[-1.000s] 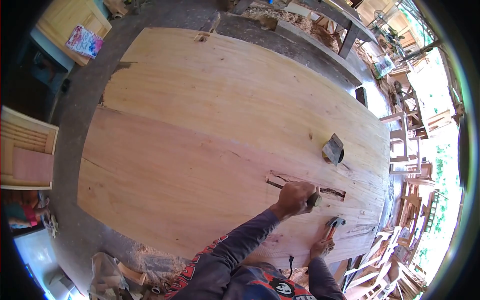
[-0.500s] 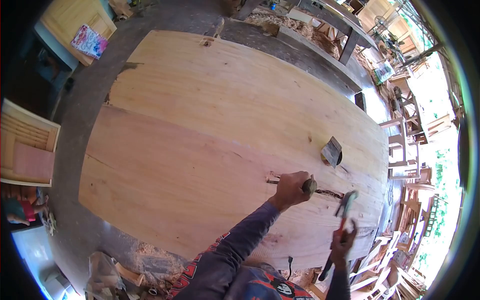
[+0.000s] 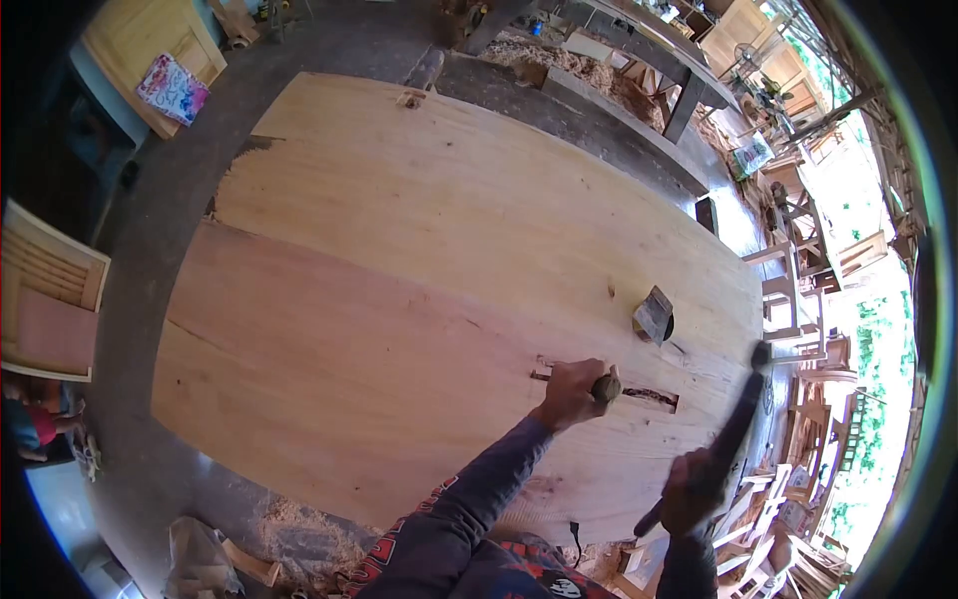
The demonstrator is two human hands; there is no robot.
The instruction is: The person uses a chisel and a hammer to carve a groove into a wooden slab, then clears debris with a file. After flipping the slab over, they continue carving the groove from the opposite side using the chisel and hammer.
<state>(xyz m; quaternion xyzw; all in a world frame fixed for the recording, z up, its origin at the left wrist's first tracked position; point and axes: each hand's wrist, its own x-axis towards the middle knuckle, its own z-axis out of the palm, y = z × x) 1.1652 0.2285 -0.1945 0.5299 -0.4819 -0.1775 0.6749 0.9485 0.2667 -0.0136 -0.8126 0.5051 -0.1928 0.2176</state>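
Observation:
A large pale wooden slab (image 3: 399, 260) spans the middle of the view. My left hand (image 3: 571, 395) is wrapped round a short upright tool with a round wooden end (image 3: 606, 385), held against the slab beside a dark, narrow slot (image 3: 651, 397). The tool's lower part is hidden by the hand. To the right, my right hand (image 3: 691, 495) grips the handle of a hammer (image 3: 736, 424), whose blurred head is raised toward the slab's right edge. A can with a flat grey metal piece (image 3: 655, 315) over it stands on the slab beyond the slot.
A workbench (image 3: 689, 95) and wood shavings (image 3: 569, 65) lie beyond the slab. Wooden chair frames (image 3: 793, 290) stand at the right. Door panels (image 3: 50, 290) lean at the left, where part of another person (image 3: 40, 424) shows. A plastic bag (image 3: 195, 559) is at lower left.
The hammer has swung up and to the right, away from the left hand. My right hand has turned with it. The left hand keeps its hold at the slot.

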